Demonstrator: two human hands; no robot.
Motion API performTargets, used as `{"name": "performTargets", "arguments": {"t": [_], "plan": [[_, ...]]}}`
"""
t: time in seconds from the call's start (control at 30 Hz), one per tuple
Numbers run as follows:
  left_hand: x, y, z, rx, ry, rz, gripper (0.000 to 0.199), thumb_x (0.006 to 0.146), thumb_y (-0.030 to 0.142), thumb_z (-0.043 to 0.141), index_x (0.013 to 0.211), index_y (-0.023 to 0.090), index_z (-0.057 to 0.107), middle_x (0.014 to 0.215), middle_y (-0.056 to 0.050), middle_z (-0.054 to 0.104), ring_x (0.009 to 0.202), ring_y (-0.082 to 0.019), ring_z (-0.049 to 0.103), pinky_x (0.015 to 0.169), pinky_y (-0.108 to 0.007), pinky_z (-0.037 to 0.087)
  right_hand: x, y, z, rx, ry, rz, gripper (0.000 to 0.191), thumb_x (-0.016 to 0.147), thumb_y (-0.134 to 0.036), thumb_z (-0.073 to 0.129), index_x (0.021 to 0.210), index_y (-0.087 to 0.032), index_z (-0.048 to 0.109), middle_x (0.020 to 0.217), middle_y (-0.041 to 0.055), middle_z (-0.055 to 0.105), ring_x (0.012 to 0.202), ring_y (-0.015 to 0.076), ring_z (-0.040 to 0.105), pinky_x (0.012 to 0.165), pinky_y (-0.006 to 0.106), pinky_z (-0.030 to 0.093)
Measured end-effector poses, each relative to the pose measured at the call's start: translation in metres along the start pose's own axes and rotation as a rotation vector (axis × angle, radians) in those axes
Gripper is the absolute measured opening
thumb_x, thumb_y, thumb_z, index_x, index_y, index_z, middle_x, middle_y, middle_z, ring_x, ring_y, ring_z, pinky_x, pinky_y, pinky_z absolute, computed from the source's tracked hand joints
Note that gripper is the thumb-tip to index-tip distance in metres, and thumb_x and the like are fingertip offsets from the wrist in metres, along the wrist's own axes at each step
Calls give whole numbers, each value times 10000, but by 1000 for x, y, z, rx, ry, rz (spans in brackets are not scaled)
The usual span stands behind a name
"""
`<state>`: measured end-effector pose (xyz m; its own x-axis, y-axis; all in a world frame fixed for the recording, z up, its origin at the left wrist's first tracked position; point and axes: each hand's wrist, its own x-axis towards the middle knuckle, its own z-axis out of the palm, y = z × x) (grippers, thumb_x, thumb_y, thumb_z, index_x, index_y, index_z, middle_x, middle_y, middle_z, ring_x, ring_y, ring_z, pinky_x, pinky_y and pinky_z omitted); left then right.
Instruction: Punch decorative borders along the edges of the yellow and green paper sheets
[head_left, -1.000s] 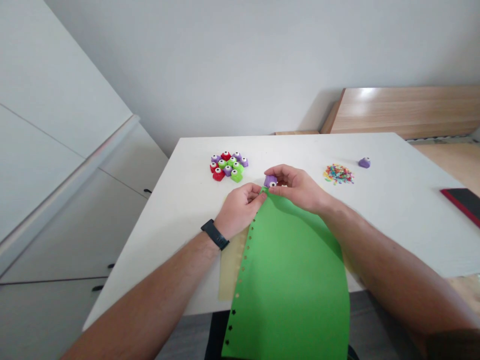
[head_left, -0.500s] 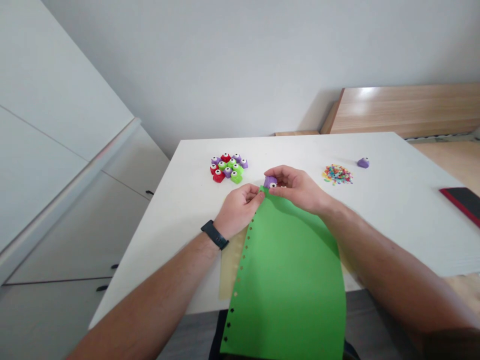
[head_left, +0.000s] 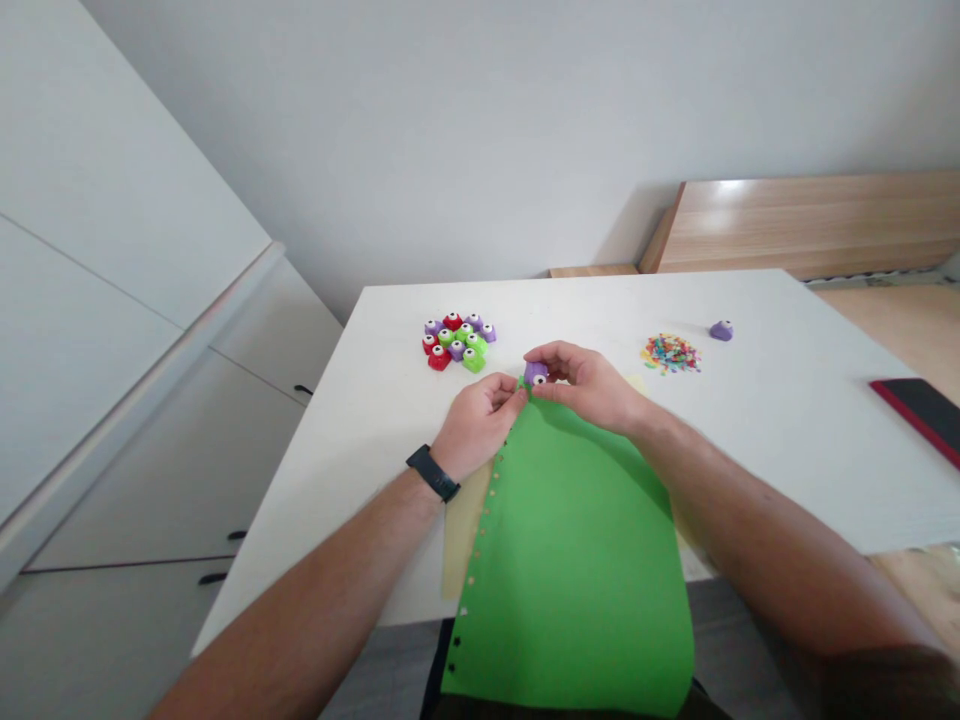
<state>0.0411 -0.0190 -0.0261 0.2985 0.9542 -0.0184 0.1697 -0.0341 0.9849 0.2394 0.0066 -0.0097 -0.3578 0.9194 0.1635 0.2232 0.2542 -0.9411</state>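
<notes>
1. My left hand (head_left: 480, 425) is closed, pinching the top corner of the green paper sheet (head_left: 570, 570).
2. My right hand (head_left: 589, 387) is curled, gripping a purple paper punch (head_left: 535, 374) on that corner.
3. The sheet's long axis points straight away from me.

A purple craft punch (head_left: 535, 374) is held by the right hand (head_left: 583, 388) over the corner of a green paper sheet (head_left: 570, 560), which is pinched by the left hand (head_left: 478, 425). Coloured punches (head_left: 457, 342) are clustered at ten o'clock on the white bench (head_left: 330, 500); paper confetti (head_left: 670, 353) lies at two o'clock.

Close head-worn view, forward and down onto left hand (head_left: 480, 425) and right hand (head_left: 589, 390)
</notes>
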Motion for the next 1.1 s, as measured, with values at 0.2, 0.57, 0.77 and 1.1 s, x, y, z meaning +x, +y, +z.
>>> {"name": "performTargets", "arguments": {"t": [0.2, 0.57, 0.77, 1.1], "plan": [[0, 0, -1, 10, -4, -15, 334, 881, 454, 696, 1049, 167, 669, 884, -54, 762, 723, -179, 691, 608, -258, 497, -1, 0, 0, -44, -31, 27, 460, 804, -237, 740, 1247, -157, 646, 1110, 80, 710, 960, 184, 653, 939, 378, 521], [2, -2, -1, -28, 17, -28, 372, 845, 462, 741, 1048, 159, 668, 940, -82, 773, 788, -206, 727, 681, -295, 558, -5, -1, -2, -111, -124, -24, 435, 875, -315, 689, 1279, -172, 611, 1097, 59, 706, 945, 178, 639, 882, 339, 512], [1, -3, 0, -51, 8, -40, 395, 838, 470, 749, 1070, 163, 661, 919, -80, 773, 772, -212, 730, 659, -299, 558, -4, 0, -2, -129, -110, -6, 409, 910, -381, 650, 1260, -170, 629, 1045, 57, 706, 885, 172, 632, 817, 327, 517], [1, -2, 0, -7, 25, -37, 377, 838, 464, 750, 1052, 165, 662, 897, -69, 768, 761, -196, 718, 631, -270, 536, -3, -1, -4, -19, -183, 52, 394, 872, -359, 696, 1209, -158, 655, 1000, 48, 694, 862, 163, 621, 805, 309, 509]]}}
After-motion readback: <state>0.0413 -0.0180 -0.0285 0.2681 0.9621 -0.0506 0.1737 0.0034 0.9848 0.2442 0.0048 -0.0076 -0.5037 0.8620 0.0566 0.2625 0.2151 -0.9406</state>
